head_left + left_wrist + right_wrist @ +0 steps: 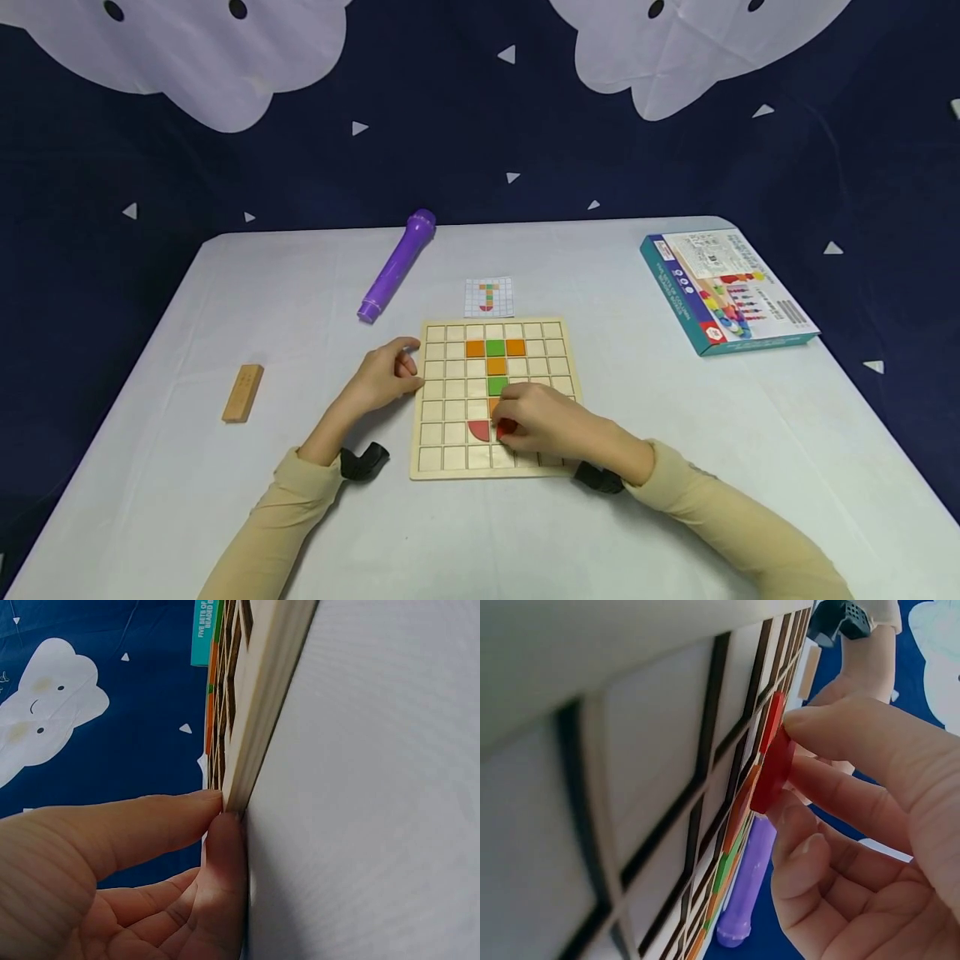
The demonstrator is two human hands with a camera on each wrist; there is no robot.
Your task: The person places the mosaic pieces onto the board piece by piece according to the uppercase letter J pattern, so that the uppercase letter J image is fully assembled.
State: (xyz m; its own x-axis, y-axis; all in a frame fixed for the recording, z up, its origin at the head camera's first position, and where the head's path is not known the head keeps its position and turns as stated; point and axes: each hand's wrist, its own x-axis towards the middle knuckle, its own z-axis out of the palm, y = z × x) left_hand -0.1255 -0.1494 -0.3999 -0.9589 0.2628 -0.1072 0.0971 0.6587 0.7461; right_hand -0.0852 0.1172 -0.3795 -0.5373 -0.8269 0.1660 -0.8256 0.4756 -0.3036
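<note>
My right hand pinches a red quarter-circle tile between thumb and fingers, tilted just over the wooden grid board. Beside it, a matching red quarter-circle tile lies in a cell. Up the board runs a column of square tiles, among them a green tile and an orange tile. The top row has a green tile between two orange ones. At the board's left edge, the thumb and index finger of my left hand touch the rim, spaced apart along it.
Above the board lies a pattern card with a T-like figure. A purple tube is at the back, left of the card. The wooden block sits far left, and a flat product box rests at the back right.
</note>
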